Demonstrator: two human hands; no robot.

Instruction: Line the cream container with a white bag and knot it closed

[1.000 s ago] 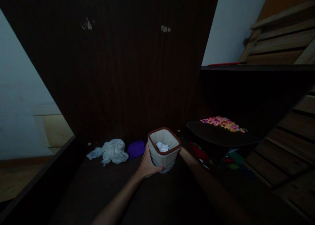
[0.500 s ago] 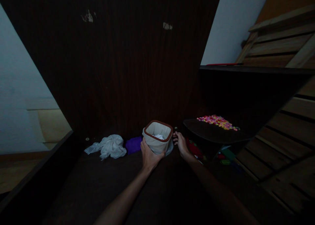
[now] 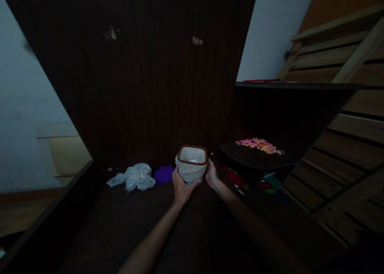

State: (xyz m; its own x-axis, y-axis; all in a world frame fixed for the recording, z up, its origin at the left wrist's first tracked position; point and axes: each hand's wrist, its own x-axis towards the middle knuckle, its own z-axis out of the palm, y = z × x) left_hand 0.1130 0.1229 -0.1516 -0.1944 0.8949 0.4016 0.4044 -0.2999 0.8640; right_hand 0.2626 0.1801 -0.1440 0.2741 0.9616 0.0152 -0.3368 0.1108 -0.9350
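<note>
A small cream fabric basket (image 3: 192,171) with a brown rim stands on the dark surface against the panel, with something white inside. My left hand (image 3: 181,187) is wrapped round its left and front side, thumb along the front. Against the basket's right side rests my right hand (image 3: 211,175), its fingers at the wall just below the rim. Left of the basket lies a purple cloth (image 3: 163,175), and beyond it a crumpled whitish plastic bag (image 3: 138,177).
A dark rounded shelf (image 3: 246,156) at the right bears a heap of pink and yellow bits (image 3: 260,145). Red and green items (image 3: 235,178) lie below it. Wooden slats (image 3: 354,130) stand at the far right, and a raised dark edge (image 3: 64,202) runs along the left.
My right hand has moved in from beside the basket to its right wall. The basket now sits more upright in my hands. The whole view has shifted slightly.
</note>
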